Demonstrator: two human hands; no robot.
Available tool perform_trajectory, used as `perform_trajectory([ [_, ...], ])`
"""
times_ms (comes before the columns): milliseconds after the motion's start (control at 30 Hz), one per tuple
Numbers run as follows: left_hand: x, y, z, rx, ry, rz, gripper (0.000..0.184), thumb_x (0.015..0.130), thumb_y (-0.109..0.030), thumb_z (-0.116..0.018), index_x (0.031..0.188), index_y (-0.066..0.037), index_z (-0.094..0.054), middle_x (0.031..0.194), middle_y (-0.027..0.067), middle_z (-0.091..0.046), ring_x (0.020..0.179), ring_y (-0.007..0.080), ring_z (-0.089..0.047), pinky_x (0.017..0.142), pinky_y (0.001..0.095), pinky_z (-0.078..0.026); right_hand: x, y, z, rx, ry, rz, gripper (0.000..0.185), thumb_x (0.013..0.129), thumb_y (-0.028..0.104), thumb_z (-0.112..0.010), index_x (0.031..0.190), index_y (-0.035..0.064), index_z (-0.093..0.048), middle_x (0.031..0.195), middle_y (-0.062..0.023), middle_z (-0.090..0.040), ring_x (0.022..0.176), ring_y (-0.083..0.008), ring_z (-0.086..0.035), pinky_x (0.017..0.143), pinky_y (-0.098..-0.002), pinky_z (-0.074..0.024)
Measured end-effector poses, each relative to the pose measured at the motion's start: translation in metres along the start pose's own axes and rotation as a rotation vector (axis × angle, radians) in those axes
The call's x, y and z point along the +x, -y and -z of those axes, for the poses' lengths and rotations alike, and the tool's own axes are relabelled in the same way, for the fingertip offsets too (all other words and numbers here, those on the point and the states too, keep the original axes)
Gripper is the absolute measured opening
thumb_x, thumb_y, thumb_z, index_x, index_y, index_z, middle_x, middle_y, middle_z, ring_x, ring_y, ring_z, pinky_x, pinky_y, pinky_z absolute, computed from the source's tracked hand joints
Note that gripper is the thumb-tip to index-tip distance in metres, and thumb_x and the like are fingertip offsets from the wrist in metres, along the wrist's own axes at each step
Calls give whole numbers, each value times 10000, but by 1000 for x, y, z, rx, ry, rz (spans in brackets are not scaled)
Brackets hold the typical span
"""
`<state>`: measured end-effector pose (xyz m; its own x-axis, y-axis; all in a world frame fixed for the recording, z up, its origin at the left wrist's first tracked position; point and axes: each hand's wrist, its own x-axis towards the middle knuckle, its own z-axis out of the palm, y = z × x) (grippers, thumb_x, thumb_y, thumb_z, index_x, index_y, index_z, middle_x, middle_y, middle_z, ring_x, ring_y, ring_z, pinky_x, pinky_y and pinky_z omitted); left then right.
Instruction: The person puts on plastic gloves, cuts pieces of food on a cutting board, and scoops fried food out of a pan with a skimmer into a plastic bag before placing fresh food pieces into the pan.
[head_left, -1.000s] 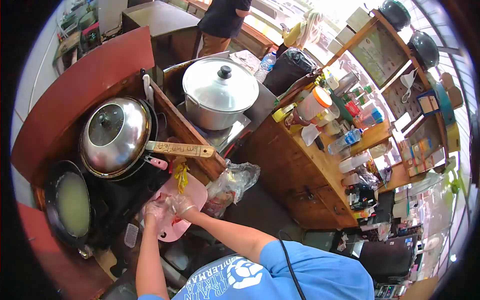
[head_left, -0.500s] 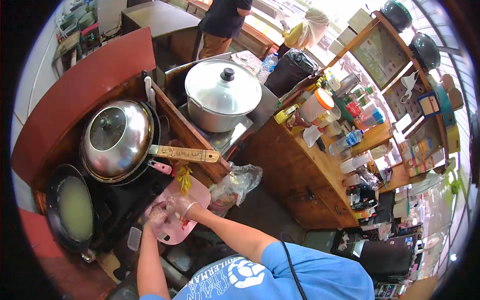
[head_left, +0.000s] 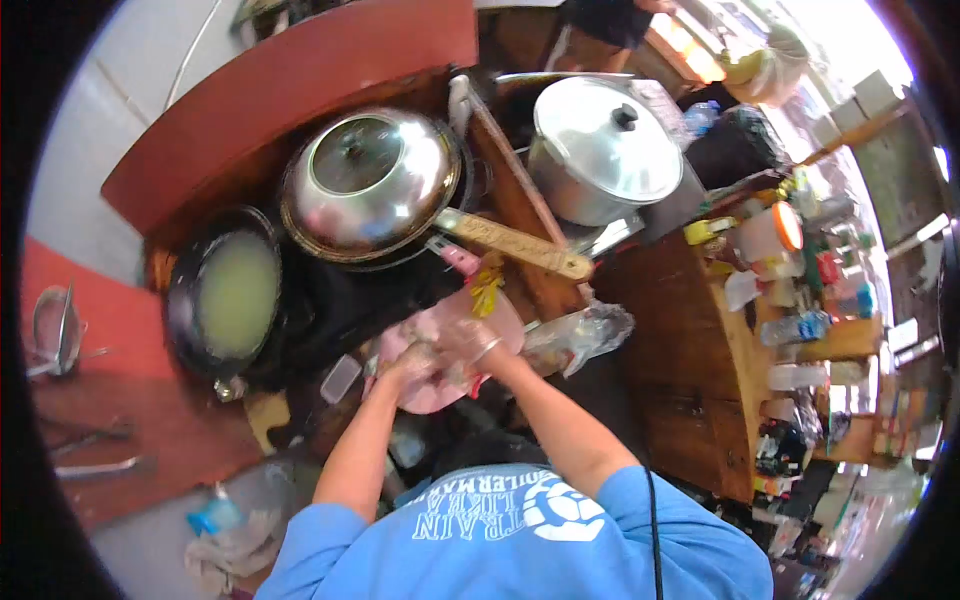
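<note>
Both my hands are in clear plastic gloves over a pink plastic board or shallow tray [head_left: 503, 311]. My left hand [head_left: 414, 362] is low over its left part, with bent fingers that are smeared by motion. Close beside it, my right hand [head_left: 468, 345] reaches in from the right, a white band at the wrist. Pale bits seem to lie between the hands, too blurred to name. Something red shows below my right hand. A yellow crumpled piece [head_left: 487, 286] is at the board's upper edge, and a clear plastic bag [head_left: 590, 335] lies to its right.
A lidded wok [head_left: 370, 185], its wooden handle [head_left: 520, 246] pointing right, sits above the board. Left of it is a pan of yellowish liquid [head_left: 238, 295]. A large lidded pot [head_left: 605, 155] stands behind a wooden divider. A cluttered wooden counter [head_left: 690, 370] is at right. People stand beyond.
My view has turned, so the stove and board appear further right and a red surface with a strainer shows at left. Both hands stay over the pink board.
</note>
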<state>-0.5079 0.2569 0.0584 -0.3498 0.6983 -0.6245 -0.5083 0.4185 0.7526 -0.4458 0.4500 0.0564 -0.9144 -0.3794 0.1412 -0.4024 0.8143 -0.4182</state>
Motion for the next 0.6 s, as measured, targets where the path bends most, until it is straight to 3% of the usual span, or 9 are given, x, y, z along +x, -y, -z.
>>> perform_trajectory([
  [67, 41, 44, 21, 109, -37, -55, 513, 907, -62, -642, 1369, 10, -432, 970, 92, -660, 644, 188, -621, 603, 359, -549, -8, -1, -9, 386, -106, -200, 296, 868, 260, -606, 1151, 205, -672, 1058, -93, -668, 902, -309, -640, 786, -422, -518],
  [100, 36, 36, 21, 163, -49, -66, 455, 905, -66, -646, 1318, 13, -472, 938, 95, -660, 617, 188, -612, 571, 353, -537, -13, -6, -25, 633, -157, -353, 300, 892, 263, -591, 1175, 189, -659, 1067, -102, -661, 920, -306, -651, 782, -427, -522],
  [167, 9, 3, 12, 213, -83, -73, 345, 900, -76, -655, 1215, 18, -552, 873, 103, -662, 563, 188, -594, 508, 341, -514, -30, -7, -33, 339, -122, -413, 312, 914, 284, -589, 1191, 153, -651, 1058, -107, -662, 921, -298, -666, 768, -434, -520],
  [200, -1, -10, 7, 220, -110, -70, 293, 897, -80, -659, 1164, 21, -592, 841, 106, -662, 536, 188, -585, 476, 336, -502, -26, 18, 19, -193, 78, -432, 308, 916, 303, -604, 1170, 140, -666, 1039, -115, -678, 908, -306, -668, 765, -443, -514],
  [233, -9, -20, 3, 212, -148, -72, 245, 895, -85, -663, 1113, 24, -632, 809, 110, -663, 509, 188, -576, 444, 330, -491, -22, 30, 37, -169, 96, -425, 308, 916, 303, -604, 1170, 140, -666, 1039, -115, -678, 908, -306, -668, 765, -443, -514],
  [300, -17, -29, -7, 156, -242, -94, 190, 892, -84, -665, 1047, 23, -682, 754, 107, -659, 477, 182, -564, 414, 317, -478, -15, 41, 54, 508, -193, -790, 324, 928, 365, -600, 1063, 92, -709, 951, -162, -700, 842, -347, -667, 746, -462, -502],
  [467, -20, -16, -14, 9, -508, -210, 181, 881, -50, -656, 1039, 21, -709, 686, 68, -643, 482, 134, -563, 427, 289, -483, -19, 41, 45, 409, -216, -827, 338, 913, 374, -619, 928, 54, -726, 849, -219, -677, 783, -399, -651, 720, -470, -496],
  [600, -34, -27, -16, -134, -503, -212, 188, 882, -75, -680, 1045, 14, -704, 695, 52, -644, 492, 116, -558, 448, 286, -492, -33, 30, 22, 326, -263, -803, 372, 903, 384, -638, 836, 22, -692, 804, -230, -661, 781, -411, -644, 709, -475, -492],
])
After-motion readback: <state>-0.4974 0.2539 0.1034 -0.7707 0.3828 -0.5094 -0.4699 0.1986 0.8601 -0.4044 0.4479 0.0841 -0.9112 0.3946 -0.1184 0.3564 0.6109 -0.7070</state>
